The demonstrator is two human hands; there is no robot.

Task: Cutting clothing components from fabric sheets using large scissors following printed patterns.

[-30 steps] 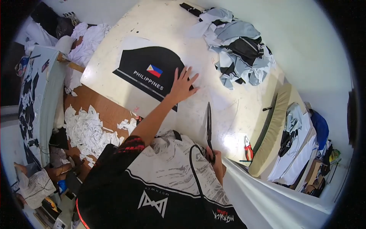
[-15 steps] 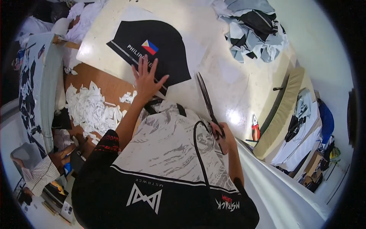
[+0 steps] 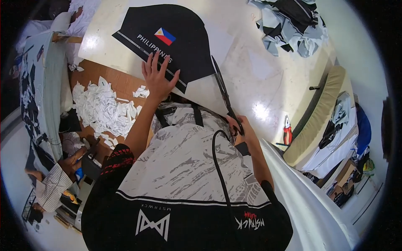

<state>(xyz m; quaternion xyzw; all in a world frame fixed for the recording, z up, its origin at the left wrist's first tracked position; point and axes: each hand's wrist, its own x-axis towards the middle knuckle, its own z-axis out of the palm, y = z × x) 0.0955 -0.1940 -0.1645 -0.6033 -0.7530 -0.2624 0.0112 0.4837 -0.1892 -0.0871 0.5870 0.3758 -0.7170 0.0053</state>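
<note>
At eleven o'clock on the smooth cream-coloured table (image 3: 96, 46) lies a flat black fabric panel (image 3: 186, 50) with a curved top edge, a small blue, red, white and yellow flag (image 3: 165, 36), pale lettering and a grey strip along its slanting lower edge. The bare left hand (image 3: 157, 85) is open, its fingers spread over that lower edge, toward the five o'clock end. At three o'clock the bare right hand (image 3: 243, 129) is closed around the handles of long black metal scissors (image 3: 222, 88); their blades point to eleven o'clock, tips at the panel's right edge, though whether they touch it cannot be told.

The panel should be light and thin, soft enough to sag if lifted by one corner, and likely to slide on the tabletop. A flat palm would probably steady it best; for lifting, both ends of the lower edge look the surest hold. It hardly seems fragile, though it may crease.

Toward four o'clock, near the rim of the view, sits a brown cardboard box (image 3: 345, 175); what it contains is too small to make out.
</note>
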